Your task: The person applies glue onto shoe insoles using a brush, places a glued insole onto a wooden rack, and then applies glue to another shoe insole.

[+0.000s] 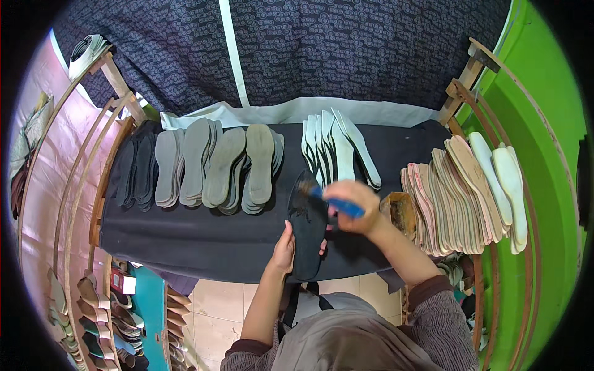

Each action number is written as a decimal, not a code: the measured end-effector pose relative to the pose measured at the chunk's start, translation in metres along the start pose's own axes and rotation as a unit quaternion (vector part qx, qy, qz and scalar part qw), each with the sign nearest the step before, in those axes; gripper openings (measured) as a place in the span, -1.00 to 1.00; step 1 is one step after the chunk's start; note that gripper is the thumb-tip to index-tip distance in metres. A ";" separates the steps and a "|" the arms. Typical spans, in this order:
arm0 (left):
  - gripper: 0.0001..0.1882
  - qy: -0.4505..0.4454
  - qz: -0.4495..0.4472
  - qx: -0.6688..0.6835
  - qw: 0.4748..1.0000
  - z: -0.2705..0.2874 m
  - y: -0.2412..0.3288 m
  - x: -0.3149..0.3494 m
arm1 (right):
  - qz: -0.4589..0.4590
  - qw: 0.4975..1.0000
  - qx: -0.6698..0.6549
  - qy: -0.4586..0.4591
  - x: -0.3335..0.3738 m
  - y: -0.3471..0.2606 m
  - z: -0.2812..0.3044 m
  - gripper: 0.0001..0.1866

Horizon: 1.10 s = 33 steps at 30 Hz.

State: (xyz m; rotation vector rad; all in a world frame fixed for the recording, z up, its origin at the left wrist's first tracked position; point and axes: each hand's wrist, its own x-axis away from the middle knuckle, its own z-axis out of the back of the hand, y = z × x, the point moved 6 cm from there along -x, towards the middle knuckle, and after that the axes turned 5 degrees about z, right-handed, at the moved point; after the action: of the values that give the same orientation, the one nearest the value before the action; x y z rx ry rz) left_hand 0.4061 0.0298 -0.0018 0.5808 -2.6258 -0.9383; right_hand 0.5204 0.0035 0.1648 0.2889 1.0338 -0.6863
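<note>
My left hand [284,249] grips a black insole [307,244] near its lower half, thumb along one edge and fingertips showing at the other. The insole points away from me over the table's front part. My right hand [352,201], a little blurred, is closed around a blue-handled brush [342,206]. Its brown bristles lie against the upper part of the insole, where a dark, glossy smear shows. Right of that hand stands a small yellowish-brown stained container [399,214], partly hidden by the hand and wrist.
Grey insoles [198,161] in several stacks line the table's left, beside black ones [137,167]. White-topped insoles [346,148] fan out at the back. Pinkish-beige insoles [455,191] lean in a row at right. Wooden racks [105,216] flank the dark-covered table [204,241].
</note>
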 end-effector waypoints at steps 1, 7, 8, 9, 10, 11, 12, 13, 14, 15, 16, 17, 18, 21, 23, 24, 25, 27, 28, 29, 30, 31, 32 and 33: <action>-0.12 -0.036 -0.004 0.007 0.999 -0.003 0.001 -0.002 | -0.040 0.996 0.056 0.054 -0.003 0.012 0.008 -0.77; -0.14 -0.006 -0.017 0.045 0.999 0.005 -0.001 0.001 | 0.026 0.999 -0.015 -0.036 0.007 -0.014 -0.008 -0.64; -0.15 -0.023 -0.024 0.043 0.998 0.001 0.000 0.001 | 0.013 1.000 0.007 0.005 0.004 -0.009 -0.002 -0.64; -0.15 -0.023 -0.024 0.044 0.998 0.001 -0.001 0.002 | 0.000 0.999 0.030 0.045 0.002 -0.005 0.004 -0.64; -0.15 -0.026 -0.028 0.044 0.998 0.000 0.000 0.001 | -0.014 0.997 0.051 0.054 -0.004 -0.001 0.006 -0.62; -0.15 -0.030 -0.032 0.044 0.998 0.000 0.001 0.001 | -0.014 0.997 0.051 0.055 -0.004 -0.003 0.005 -0.62; -0.15 -0.030 -0.032 0.044 0.998 0.004 0.000 0.001 | -0.011 0.999 0.024 0.033 -0.003 -0.008 0.001 -0.62; -0.15 -0.031 -0.025 0.040 0.998 0.008 -0.003 0.001 | -0.008 1.000 -0.001 0.011 -0.001 -0.012 -0.002 -0.62; -0.15 -0.031 -0.018 0.037 0.999 0.010 -0.004 0.001 | -0.008 1.000 -0.024 -0.011 0.005 -0.012 -0.007 -0.62; -0.15 -0.033 -0.017 0.036 0.999 0.011 -0.005 -0.001 | -0.008 1.000 -0.022 -0.010 0.005 -0.010 -0.006 -0.62; -0.15 -0.031 -0.018 0.046 0.998 0.008 -0.004 -0.001 | -0.014 1.000 -0.005 0.011 0.003 -0.006 -0.004 -0.63; -0.15 -0.028 -0.018 0.056 0.998 0.006 -0.003 0.000 | -0.021 0.999 0.012 0.033 -0.001 -0.002 -0.001 -0.63; -0.15 -0.028 -0.016 0.056 0.998 0.003 -0.003 0.000 | -0.029 0.998 0.017 0.048 -0.007 0.002 0.004 -0.64; -0.15 -0.032 -0.041 0.019 0.998 -0.001 0.003 0.000 | -0.050 0.996 0.041 0.059 -0.004 0.000 0.001 -0.67; -0.14 -0.003 -0.035 0.045 0.998 0.003 0.001 0.002 | -0.063 0.997 0.016 0.048 0.008 -0.007 -0.002 -0.68; -0.14 -0.003 -0.036 0.045 0.998 0.006 0.000 0.002 | -0.065 0.997 -0.003 0.052 0.013 -0.011 -0.004 -0.70; -0.14 0.002 -0.029 0.033 0.999 0.011 -0.002 0.001 | -0.074 0.997 -0.027 0.000 0.017 -0.015 -0.006 -0.63; -0.14 0.008 -0.024 0.020 0.999 0.017 -0.004 0.001 | -0.067 0.996 -0.054 -0.001 0.017 -0.019 -0.007 -0.63; -0.14 -0.018 -0.031 0.041 0.998 0.014 -0.002 0.000 | -0.063 0.997 -0.039 0.012 0.016 -0.016 -0.007 -0.62; -0.14 -0.044 -0.038 0.062 0.996 0.011 0.000 0.000 | -0.060 0.998 -0.024 0.025 0.014 -0.011 -0.006 -0.61; -0.14 -0.043 -0.038 0.062 0.996 0.008 -0.001 0.000 | -0.057 0.998 -0.001 0.033 0.010 -0.006 -0.004 -0.60; -0.13 -0.008 -0.032 0.053 0.998 0.003 0.001 -0.001 | -0.061 0.997 0.001 0.046 0.006 0.001 -0.004 -0.60; -0.11 0.027 -0.026 0.045 0.998 0.002 0.001 -0.001 | -0.072 0.995 0.009 0.069 0.005 0.003 -0.004 -0.63; -0.11 0.027 -0.026 0.045 0.998 0.006 -0.002 -0.002 | -0.083 0.992 0.018 0.091 0.005 0.005 -0.004 -0.65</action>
State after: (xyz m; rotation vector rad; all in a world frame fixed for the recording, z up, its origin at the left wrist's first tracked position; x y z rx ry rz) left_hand 0.4057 0.0324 -0.0074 0.6899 -2.6263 -0.8102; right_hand 0.5221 0.0079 0.1583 0.3030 1.2311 -0.8398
